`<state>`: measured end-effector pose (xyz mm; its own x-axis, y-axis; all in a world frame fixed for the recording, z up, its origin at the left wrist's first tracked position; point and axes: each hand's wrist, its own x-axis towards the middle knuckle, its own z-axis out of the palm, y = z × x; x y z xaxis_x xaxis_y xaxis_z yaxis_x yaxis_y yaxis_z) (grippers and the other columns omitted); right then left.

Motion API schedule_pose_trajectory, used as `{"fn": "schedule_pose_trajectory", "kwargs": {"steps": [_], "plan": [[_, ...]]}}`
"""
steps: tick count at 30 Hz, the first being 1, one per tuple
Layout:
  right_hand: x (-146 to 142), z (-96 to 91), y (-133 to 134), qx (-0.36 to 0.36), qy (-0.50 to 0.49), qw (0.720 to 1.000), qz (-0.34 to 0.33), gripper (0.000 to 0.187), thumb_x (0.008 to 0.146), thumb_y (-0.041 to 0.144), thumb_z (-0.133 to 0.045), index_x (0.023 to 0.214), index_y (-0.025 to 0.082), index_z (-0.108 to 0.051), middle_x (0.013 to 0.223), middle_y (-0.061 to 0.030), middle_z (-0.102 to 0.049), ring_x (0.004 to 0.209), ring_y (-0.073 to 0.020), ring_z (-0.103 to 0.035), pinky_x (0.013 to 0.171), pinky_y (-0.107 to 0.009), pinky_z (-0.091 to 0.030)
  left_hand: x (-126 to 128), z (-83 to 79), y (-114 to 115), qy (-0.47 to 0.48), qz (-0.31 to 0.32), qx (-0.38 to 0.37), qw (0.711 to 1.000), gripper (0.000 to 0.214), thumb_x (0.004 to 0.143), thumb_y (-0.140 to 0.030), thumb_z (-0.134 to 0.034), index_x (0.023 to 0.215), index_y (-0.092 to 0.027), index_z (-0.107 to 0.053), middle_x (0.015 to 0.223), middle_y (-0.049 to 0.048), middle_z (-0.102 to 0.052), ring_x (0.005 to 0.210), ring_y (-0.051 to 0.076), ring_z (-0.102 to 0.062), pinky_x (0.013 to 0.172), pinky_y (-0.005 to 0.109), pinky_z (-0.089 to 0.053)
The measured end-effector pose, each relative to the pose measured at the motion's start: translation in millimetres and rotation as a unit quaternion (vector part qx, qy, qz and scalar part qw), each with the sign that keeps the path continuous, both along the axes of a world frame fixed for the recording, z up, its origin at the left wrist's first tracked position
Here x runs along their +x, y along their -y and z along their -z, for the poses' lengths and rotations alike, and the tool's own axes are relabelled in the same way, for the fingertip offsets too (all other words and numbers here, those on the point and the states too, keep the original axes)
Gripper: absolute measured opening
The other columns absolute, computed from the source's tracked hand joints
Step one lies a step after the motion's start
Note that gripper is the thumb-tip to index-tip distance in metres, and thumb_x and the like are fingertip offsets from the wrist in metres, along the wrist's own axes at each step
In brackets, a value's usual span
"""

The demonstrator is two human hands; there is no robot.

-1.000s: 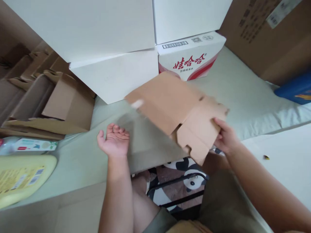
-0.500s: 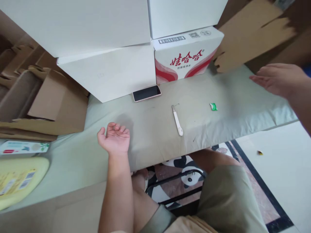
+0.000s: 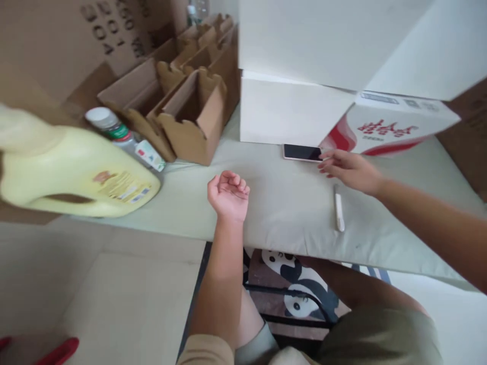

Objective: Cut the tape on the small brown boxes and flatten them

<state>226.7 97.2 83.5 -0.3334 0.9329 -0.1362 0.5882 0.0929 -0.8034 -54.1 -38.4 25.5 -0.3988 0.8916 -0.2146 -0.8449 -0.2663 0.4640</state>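
My left hand [image 3: 229,196] rests palm up over the cloth-covered surface, its fingers loosely curled and apart, with nothing in it. Out to the right, my right hand [image 3: 348,170] reaches leftward with fingers spread, its fingertips at the right end of a black-screened phone [image 3: 302,152]. Whether they touch the phone I cannot tell. The phone lies flat against the foot of a white box [image 3: 281,109]. Below my right hand lies a slim tool with a white handle [image 3: 339,210], its narrow end pointing away from me. The small green packet is not visible now.
Brown cardboard holders [image 3: 201,116] stand at the left, beside a clear bottle with a white cap [image 3: 102,117] and a big pale-yellow jug [image 3: 79,167]. A white carton with red print [image 3: 395,129] sits at the back right. The cloth's front edge [image 3: 289,248] hangs above my legs.
The view has swung left, bringing the yellow jug and bottle further in. My right hand has come from the far right to the phone's right end. My left hand keeps its loosely curled pose.
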Motion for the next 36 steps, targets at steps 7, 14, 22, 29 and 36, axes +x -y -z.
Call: {"fn": "schedule_pose_trajectory", "kwargs": {"steps": [7, 14, 22, 29, 36], "plan": [[-233.3, -18.9, 17.7, 0.249, 0.124, 0.922, -0.269, 0.069, 0.084, 0.026, -0.060, 0.151, 0.026, -0.042, 0.097, -0.0053, -0.076, 0.081, -0.0254, -0.069, 0.081, -0.044, -0.057, -38.1, -18.1, 26.7, 0.048, -0.038, -0.006, 0.998, 0.038, 0.092, -0.045, -0.052, 0.065, -0.019, -0.059, 0.059, -0.0013, -0.047, 0.047, 0.009, -0.046, 0.047, 0.022, -0.038], [-304.1, -33.6, 2.9, 0.348, 0.253, 0.873, -0.229, 0.029, 0.092, 0.040, -0.056, 0.111, 0.021, -0.066, 0.087, -0.0111, -0.070, 0.087, -0.0334, -0.068, 0.077, -0.046, -0.052, -46.0, -19.6, 27.3, 0.029, -0.055, -0.013, 0.998, 0.042, 0.095, -0.042, -0.044, 0.062, -0.019, -0.057, 0.055, -0.0002, -0.045, 0.045, 0.010, -0.044, 0.048, 0.024, -0.036], [-153.6, -45.9, 33.1, 0.474, 0.229, 0.826, -0.201, 0.034, 0.096, 0.044, -0.044, 0.092, 0.020, -0.068, 0.083, -0.0115, -0.073, 0.075, -0.0267, -0.068, 0.064, -0.038, -0.046, -35.8, 6.1, 17.6, -0.203, -0.340, -0.127, 0.909, 0.026, 0.090, -0.036, -0.048, 0.069, -0.022, -0.052, 0.065, -0.0011, -0.049, 0.062, 0.013, -0.051, 0.060, 0.025, -0.039], [-5.7, -16.6, 91.9, 0.458, 0.028, 0.884, -0.093, 0.038, 0.101, 0.051, -0.038, 0.095, 0.039, -0.073, 0.091, -0.0055, -0.073, 0.082, -0.0328, -0.072, 0.069, -0.051, -0.051, -5.6, 5.2, 8.8, -0.411, -0.156, 0.098, 0.893, 0.041, 0.096, -0.056, -0.052, 0.113, -0.024, -0.072, 0.119, 0.0079, -0.074, 0.117, 0.025, -0.067, 0.102, 0.038, -0.050], [24.0, 28.1, 100.4, 0.294, -0.128, 0.942, 0.101, 0.038, 0.095, 0.058, -0.049, 0.092, 0.034, -0.079, 0.095, -0.0052, -0.076, 0.096, -0.0370, -0.070, 0.092, -0.061, -0.050, 27.1, 2.5, -5.0, -0.476, -0.042, 0.177, 0.861, 0.040, 0.098, -0.052, -0.057, 0.119, -0.026, -0.078, 0.129, 0.0076, -0.075, 0.126, 0.028, -0.067, 0.112, 0.044, -0.049]]}}
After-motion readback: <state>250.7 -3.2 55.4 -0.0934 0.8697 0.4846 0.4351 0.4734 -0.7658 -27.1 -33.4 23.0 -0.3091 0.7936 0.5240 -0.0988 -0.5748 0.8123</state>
